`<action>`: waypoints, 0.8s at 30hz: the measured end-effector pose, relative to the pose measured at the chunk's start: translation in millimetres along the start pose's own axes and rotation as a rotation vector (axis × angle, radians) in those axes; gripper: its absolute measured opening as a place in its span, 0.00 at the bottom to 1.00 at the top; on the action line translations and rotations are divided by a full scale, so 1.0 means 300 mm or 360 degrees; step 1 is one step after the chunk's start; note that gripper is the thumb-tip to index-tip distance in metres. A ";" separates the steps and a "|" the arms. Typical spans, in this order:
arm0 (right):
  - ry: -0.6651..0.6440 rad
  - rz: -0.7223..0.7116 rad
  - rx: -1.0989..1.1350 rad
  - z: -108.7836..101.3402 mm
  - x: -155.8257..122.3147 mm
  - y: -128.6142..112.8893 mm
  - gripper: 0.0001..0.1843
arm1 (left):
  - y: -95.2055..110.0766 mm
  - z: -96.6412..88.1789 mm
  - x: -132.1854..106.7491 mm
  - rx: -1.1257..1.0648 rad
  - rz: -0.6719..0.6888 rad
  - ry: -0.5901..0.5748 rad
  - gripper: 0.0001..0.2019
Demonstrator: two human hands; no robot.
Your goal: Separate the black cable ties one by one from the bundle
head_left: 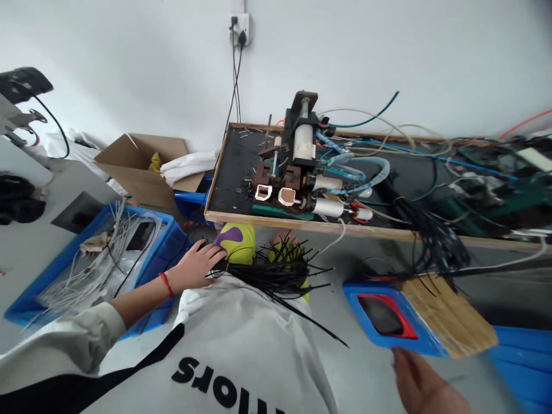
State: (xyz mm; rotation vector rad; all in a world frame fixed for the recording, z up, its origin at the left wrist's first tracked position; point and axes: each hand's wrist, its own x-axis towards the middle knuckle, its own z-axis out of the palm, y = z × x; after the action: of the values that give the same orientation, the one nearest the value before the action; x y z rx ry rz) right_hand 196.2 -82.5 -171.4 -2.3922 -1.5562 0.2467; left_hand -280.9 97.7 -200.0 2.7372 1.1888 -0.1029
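A bundle of thin black strands (276, 276) lies across my lap, on the white cloth of my top. My left hand (196, 267) rests at the bundle's left end with its fingers stretched flat, a red cord at the wrist. My right hand (425, 385) is low at the right, cut off by the frame's bottom edge and blurred. It hovers just below a blue plastic stool (371, 339) with a red-rimmed hole and a wooden board (448, 319) on it. I cannot tell whether it touches the stool. Yellow-green shoes (237, 241) show beyond my knees.
A wooden-edged workbench (302, 221) ahead carries a small machine (297, 167) with white cylinders, blue hoses and tangled cables (431, 236). A blue crate (26, 299) of white wires stands at the left, a cardboard box (138, 172) behind it. A wall socket (239, 26) holds plugs.
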 end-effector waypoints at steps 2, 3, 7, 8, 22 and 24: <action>0.0025 -0.0249 0.0204 0.059 0.052 -0.227 0.12 | 0.011 -0.007 0.009 0.0020 0.0070 -0.0009 0.39; -0.0041 -0.0472 0.0273 0.094 0.073 -0.360 0.14 | 0.016 -0.008 0.014 0.0029 0.0090 -0.0017 0.39; -0.0595 -0.1214 0.0068 0.261 0.114 -0.807 0.24 | 0.034 -0.007 0.030 0.0037 0.0035 -0.0043 0.35; -0.0662 -0.1257 0.0031 0.305 0.120 -0.867 0.24 | 0.037 -0.007 0.033 0.0030 -0.0001 -0.0049 0.34; -0.1344 -0.1302 -0.0002 0.370 0.444 -0.716 0.23 | 0.135 -0.071 0.339 -0.0226 0.0099 -0.0465 0.18; -0.1384 -0.1276 0.0034 0.324 0.496 -0.664 0.22 | 0.165 -0.092 0.412 -0.0276 0.0083 -0.0554 0.18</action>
State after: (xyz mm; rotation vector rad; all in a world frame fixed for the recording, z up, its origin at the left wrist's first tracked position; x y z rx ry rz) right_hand 55.9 143.2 -198.5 -1.4660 -2.6727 1.1907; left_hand -160.5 158.1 -182.4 2.4667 0.9797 -0.4290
